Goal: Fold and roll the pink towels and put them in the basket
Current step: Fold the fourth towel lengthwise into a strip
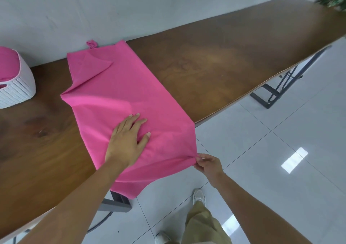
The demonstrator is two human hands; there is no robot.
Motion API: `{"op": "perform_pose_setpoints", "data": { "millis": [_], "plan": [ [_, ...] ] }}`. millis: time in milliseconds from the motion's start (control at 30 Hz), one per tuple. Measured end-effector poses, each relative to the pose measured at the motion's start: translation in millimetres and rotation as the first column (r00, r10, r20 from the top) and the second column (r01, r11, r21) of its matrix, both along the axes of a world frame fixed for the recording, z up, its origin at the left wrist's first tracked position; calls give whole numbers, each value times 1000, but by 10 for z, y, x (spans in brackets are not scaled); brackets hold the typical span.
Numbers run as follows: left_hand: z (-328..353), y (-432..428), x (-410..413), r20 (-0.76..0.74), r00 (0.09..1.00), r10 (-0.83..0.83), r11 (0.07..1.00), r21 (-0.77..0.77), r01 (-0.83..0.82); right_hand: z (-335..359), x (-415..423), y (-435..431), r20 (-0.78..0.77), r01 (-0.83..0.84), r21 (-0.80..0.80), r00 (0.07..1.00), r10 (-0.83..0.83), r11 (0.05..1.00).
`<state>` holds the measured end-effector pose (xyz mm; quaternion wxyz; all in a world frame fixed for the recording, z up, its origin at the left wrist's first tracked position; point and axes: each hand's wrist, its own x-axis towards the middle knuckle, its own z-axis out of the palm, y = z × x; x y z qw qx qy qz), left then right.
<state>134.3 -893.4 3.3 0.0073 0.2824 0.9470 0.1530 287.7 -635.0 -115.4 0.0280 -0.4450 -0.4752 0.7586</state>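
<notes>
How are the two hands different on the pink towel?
The left hand lies flat, fingers straight, pressing the pink towel onto the table; the right hand pinches a corner. The left hand is over the table, the right hand past its edge. Both touch the same towel.

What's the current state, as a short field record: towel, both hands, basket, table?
towel: pink towel spread on the table, far-left corner folded over, near end hanging off the edge
left: left hand pressed flat on the towel
right: right hand pinching the towel's near-right corner, beyond the table edge
basket: white basket at far left, pink cloth inside
surface: brown wood
</notes>
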Motion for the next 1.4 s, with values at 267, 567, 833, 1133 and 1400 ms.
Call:
{"op": "perform_pose_setpoints", "data": {
  "millis": [267,567,833,1133,1400],
  "plan": [
    [-5,1,-3,-2,1000,1,1000,6,-1,-163,99,-111,29,118,-277,993,-115,954],
    [-5,-1,0,5,1000,7,1000,12,-7,-110,119,-274,-25,103,-118,994,-106,988],
    [-4,2,-1,2,1000,5,1000,20,-5,-178,206,-258,-52,146,-233,985,-162,962],
    [-17,0,-7,-1,1000,7,1000,8,-7,-180,239,-243,72,-5,-246,997,24,969],
    [-13,2,-2,-9,1000,4,1000,8,-4,-41,289,-116,164,2,-14,986,0,1000]
  ]
}}
